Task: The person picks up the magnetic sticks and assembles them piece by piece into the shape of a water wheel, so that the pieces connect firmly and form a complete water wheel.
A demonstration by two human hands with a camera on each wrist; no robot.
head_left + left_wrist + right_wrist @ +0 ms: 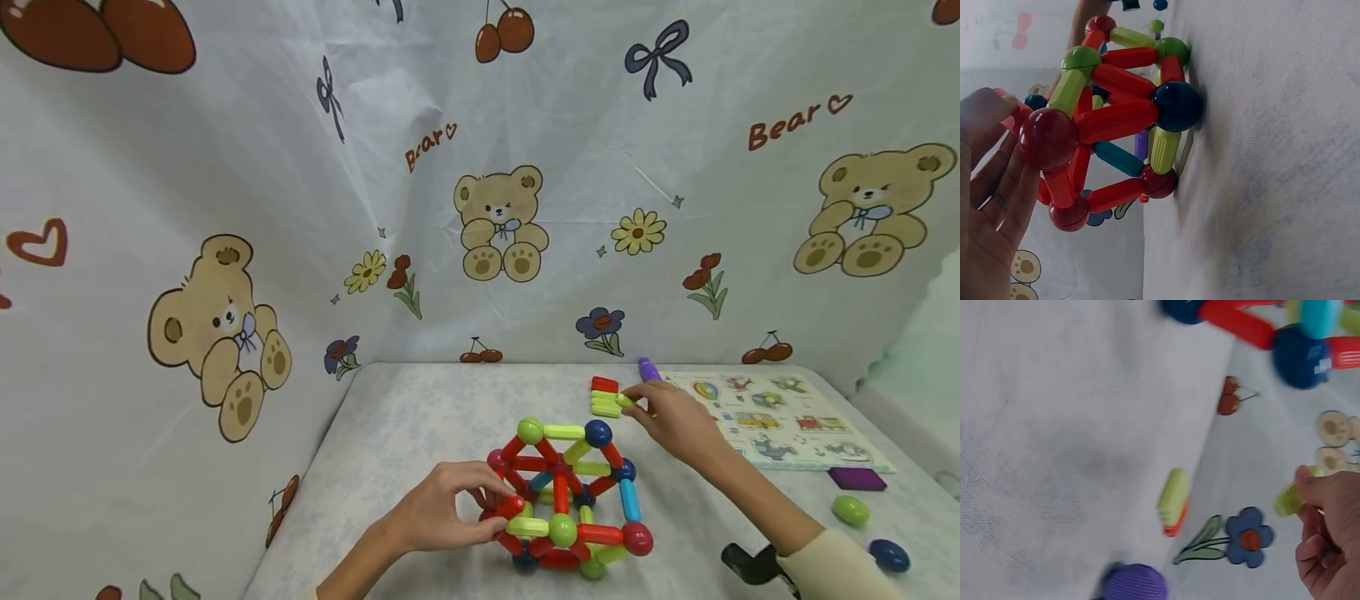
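A magnetic ball-and-rod frame stands on the table, with red rods, yellow-green rods, a light blue rod (630, 500) and coloured balls such as a green ball (562, 530). At its left side my left hand (435, 510) pinches a red rod (510, 507) between thumb and fingers, close against a dark red ball (1049, 139) in the left wrist view. My right hand (678, 423) is behind and right of the frame, pinching a short yellow-green rod (1289, 500). Just left of it lie loose yellow-green rods (604, 409) and a red rod (604, 384).
On the right lies a picture sheet (780, 417), with a purple piece (648, 368) by its far left corner. Nearer me are a dark purple block (857, 478), a green oval piece (851, 510), a dark blue one (889, 556) and a black object (748, 564). A bear-print curtain (570, 108) hangs behind.
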